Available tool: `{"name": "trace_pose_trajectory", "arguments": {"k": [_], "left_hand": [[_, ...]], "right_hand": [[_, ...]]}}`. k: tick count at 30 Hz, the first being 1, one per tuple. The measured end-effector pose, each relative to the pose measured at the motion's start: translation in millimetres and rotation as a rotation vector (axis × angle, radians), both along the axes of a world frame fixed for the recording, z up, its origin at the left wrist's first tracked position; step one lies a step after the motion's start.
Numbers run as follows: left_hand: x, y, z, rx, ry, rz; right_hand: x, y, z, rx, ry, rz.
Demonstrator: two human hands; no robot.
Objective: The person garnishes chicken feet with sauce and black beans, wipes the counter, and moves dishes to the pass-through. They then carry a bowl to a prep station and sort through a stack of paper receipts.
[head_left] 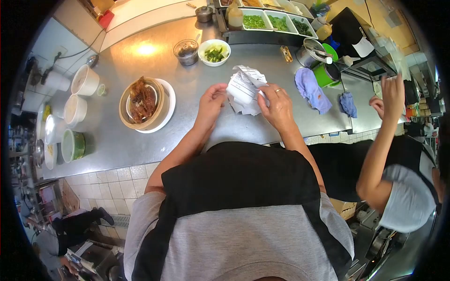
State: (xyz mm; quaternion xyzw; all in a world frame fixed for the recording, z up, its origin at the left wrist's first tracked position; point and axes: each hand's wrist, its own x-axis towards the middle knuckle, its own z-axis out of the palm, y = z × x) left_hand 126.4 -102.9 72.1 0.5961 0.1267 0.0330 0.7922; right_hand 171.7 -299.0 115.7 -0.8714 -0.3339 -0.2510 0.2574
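- Right hand, the wearer's own: thumb and fingers nearly closed, pinching the edge of the printed paper slips; gold-coloured ring on one finger.
- Left hand: half curled, fingertips at the slips' left edge; from my remote seat I cannot tell whether they have hold of the paper.
- Printed paper slips: white, overlapping, crumpled, one corner folded up; located between the two hands, above the counter.
- Stainless-steel counter: beneath both hands, running out to either side.
- Bamboo steamer: to the left of the left hand, holding brown-glazed meat; seated on a white plate.
- White bowl: beyond the left hand, containing cut green vegetables.
- Glass bowl: just left of the white bowl, dark contents, a spoon in it.
- Plastic tubs, several: well left of the left hand, among them one with green contents.
- Purple-blue cloth: right of the right hand, rumpled; I log a smaller blue cloth farther right.
- White trays of chopped greens: well beyond both hands.
- Co-worker's raised hand: far right of the right hand, over the counter's end.
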Motion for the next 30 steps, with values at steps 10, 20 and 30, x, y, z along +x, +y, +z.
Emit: {"name": "trace_pose_trajectory", "arguments": {"k": [10, 20, 30], "left_hand": [[5.3, 2.3, 3.9, 0.015, 0.092, -0.115], [11.2, -2.9, 22.2, 0.103, -0.099, -0.151], [10.0, -6.2, -4.9, 0.04, 0.034, -0.209]], "right_hand": [[1.5, 3.6, -2.2, -0.02, -0.005, -0.013], [6.3, 17.6, 13.3, -0.087, 0.003, -0.077], [7.2, 20.6, 29.9, -0.273, 0.045, 0.036]]}}
